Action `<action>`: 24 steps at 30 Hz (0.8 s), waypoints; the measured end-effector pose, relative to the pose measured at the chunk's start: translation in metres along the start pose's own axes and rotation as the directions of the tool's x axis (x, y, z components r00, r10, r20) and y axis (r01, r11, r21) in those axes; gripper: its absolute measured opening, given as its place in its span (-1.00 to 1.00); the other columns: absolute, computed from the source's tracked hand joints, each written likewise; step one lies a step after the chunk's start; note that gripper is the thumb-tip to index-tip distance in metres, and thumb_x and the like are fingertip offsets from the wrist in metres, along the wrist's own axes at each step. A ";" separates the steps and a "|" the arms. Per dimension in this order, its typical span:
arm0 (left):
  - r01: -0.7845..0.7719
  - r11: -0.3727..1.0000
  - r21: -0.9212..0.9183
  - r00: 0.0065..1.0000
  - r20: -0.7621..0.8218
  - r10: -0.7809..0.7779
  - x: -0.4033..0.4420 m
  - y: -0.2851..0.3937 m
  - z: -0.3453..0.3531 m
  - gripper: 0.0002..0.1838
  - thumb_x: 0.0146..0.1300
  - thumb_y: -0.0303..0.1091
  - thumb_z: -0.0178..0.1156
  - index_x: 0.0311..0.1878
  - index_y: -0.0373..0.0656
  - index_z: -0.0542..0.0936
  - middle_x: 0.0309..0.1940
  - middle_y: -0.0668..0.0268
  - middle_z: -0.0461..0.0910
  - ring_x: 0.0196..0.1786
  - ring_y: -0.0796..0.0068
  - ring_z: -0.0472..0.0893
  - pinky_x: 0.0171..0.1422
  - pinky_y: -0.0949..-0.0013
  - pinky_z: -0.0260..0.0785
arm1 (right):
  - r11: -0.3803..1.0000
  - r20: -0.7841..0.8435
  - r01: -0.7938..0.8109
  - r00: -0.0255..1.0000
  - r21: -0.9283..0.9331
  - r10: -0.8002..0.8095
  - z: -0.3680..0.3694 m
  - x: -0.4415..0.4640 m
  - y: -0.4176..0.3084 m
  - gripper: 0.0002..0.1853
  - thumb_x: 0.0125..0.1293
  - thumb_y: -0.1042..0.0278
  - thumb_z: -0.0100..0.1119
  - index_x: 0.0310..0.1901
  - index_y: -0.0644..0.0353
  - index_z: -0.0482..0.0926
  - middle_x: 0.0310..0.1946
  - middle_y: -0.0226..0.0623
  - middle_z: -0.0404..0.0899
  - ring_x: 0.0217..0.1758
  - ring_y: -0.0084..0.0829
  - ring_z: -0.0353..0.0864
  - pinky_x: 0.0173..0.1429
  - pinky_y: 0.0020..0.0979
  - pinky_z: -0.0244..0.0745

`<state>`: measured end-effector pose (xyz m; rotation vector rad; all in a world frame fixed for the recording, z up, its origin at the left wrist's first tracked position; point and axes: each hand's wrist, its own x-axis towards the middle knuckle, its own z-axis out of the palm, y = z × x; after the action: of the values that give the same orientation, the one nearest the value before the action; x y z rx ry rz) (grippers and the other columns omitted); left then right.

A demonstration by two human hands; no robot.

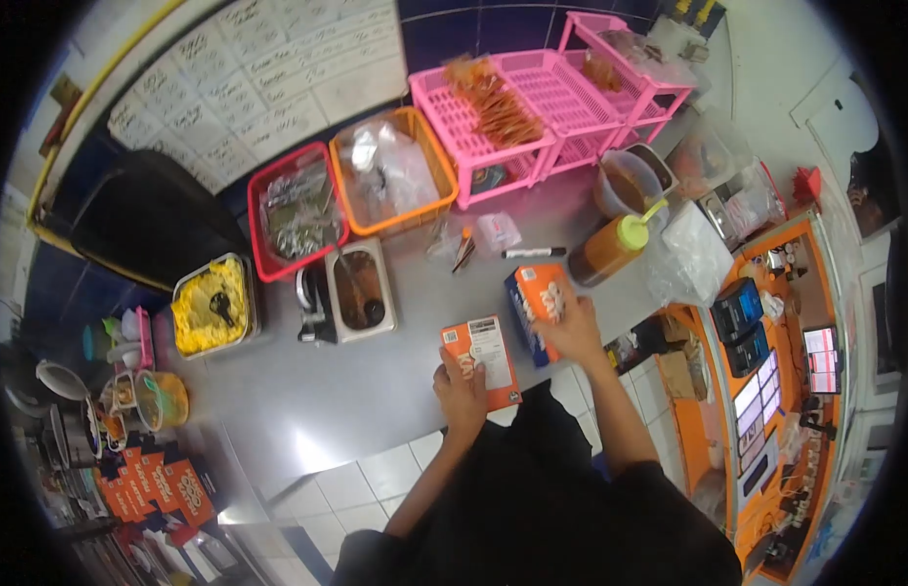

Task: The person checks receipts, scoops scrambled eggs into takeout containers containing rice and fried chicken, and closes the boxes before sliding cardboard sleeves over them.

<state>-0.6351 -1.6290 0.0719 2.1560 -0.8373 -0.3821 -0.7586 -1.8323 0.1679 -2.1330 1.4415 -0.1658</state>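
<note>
My left hand is closed on the near edge of a flat orange box, its fingers over the lid. A white printed label is stuck on that box, beside white lettering. To the right, my right hand grips a second orange box with dark blue sides, its fingers across the top. Both boxes rest near the front edge of the steel counter, a small gap between them. Behind the second box lie a black-and-white marker and a sauce bottle with a yellow-green cap.
Pink racks with sauce packets stand at the back. An orange basket, a red basket, a steel sauce container and a tub of yellow food line the counter's left. Stacked orange cartons sit lower left.
</note>
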 end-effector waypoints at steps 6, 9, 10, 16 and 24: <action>0.478 0.293 -0.828 0.872 0.408 -0.270 0.019 0.010 0.048 -0.27 0.64 0.18 -0.25 0.51 -0.30 0.30 0.33 0.05 0.54 0.32 0.18 0.58 0.45 0.14 0.43 | 0.984 0.153 0.169 0.973 0.051 -0.175 -0.010 -0.056 -0.013 0.01 0.20 -0.30 0.34 0.60 -0.02 0.21 0.20 0.19 0.32 0.21 0.14 0.40 0.23 0.14 0.45; 0.524 0.098 -0.846 0.851 0.526 -0.015 0.028 0.080 0.027 -0.22 0.59 0.26 -0.17 0.52 -0.25 0.29 0.37 0.06 0.51 0.35 0.15 0.56 0.46 0.04 0.43 | 0.837 0.206 0.446 0.829 0.317 -0.520 -0.010 -0.047 0.051 -0.09 0.38 -0.16 0.23 0.62 0.09 0.11 0.57 0.30 -0.03 0.64 0.30 0.00 0.55 0.16 0.19; 0.484 0.239 -0.842 0.875 0.460 -0.150 0.019 0.087 0.030 -0.26 0.59 0.21 -0.10 0.53 -0.24 0.28 0.39 0.09 0.50 0.35 0.13 0.57 0.45 0.05 0.44 | 0.761 0.260 0.236 0.844 0.605 -0.469 -0.028 -0.034 0.075 -0.21 0.42 -0.12 0.20 0.55 0.12 0.26 0.50 0.20 0.22 0.56 0.15 0.24 0.55 0.07 0.23; 0.560 0.380 -0.736 0.824 0.450 -0.344 0.021 0.104 0.043 -0.42 0.63 -0.02 -0.04 0.42 -0.33 0.36 0.25 0.12 0.59 0.22 0.27 0.66 0.31 0.18 0.53 | 0.982 -0.669 0.155 0.742 0.106 -0.045 -0.150 0.097 0.320 -0.86 0.34 0.38 0.17 -0.22 0.28 0.62 -0.33 0.01 0.66 -0.22 0.07 0.64 -0.07 0.06 0.47; 0.487 0.685 -0.542 0.873 0.323 -0.366 0.028 0.101 0.032 -0.50 0.59 -0.10 0.10 0.34 -0.34 0.47 0.13 0.20 0.68 0.12 0.39 0.70 0.21 0.27 0.57 | 0.842 -0.228 -0.204 0.969 -0.500 0.099 -0.218 0.186 0.421 -0.76 0.44 0.16 0.13 -0.13 0.09 0.72 -0.33 -0.22 0.75 -0.15 -0.08 0.76 -0.02 -0.05 0.60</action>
<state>-0.6756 -1.7150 0.1276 1.6780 -0.2145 -0.9750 -1.1127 -2.1928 0.1004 -2.4604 1.9414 0.0972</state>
